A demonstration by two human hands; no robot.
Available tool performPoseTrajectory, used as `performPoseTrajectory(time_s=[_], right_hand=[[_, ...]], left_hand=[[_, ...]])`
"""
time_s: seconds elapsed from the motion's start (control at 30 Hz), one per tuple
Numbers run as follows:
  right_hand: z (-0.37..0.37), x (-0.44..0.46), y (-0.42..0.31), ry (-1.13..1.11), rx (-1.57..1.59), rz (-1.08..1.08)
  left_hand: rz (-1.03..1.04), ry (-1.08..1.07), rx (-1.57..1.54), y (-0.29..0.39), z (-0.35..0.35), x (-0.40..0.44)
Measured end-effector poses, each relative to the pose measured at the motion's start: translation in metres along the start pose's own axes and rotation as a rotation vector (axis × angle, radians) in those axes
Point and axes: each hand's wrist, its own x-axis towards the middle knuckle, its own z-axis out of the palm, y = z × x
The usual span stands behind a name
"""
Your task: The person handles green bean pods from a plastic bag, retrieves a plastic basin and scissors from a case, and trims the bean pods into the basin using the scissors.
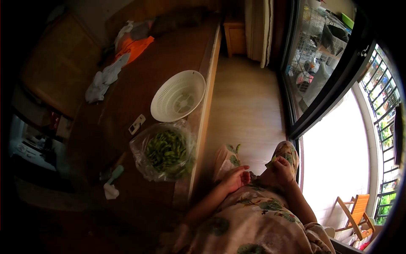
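Pinching right hand (282, 171): fingertips gripping a small green piece (274, 159), right of the bag (139, 148).
Left hand (237, 179): fingers half-curled, nearer to the bag; whether grasping, I cannot tell.
Green pods (166, 149): inside the bag.
White basket (163, 101): just beyond the bag.

My shirt (249, 226), bottom centre of frame: pale pinkish, green floral print. Trousers (222, 163) just above: similar print. Loose sleeve (319, 235), lower right. Left hand (237, 180), right hand (283, 171) bare.
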Motion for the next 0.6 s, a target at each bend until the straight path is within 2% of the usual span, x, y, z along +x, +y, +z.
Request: performPoseTrajectory(time_s=[0.33,0.6], right_hand=[[0.025,-0.019,-0.011,0.064,-0.008,-0.054],[0.025,0.029,0.002,0.088,-0.239,-0.01]], left_hand=[[-0.016,0.035,-0.041,-0.003,-0.001,0.004],[0.032,0.056,-0.029,-0.002,-0.003,-0.004]])
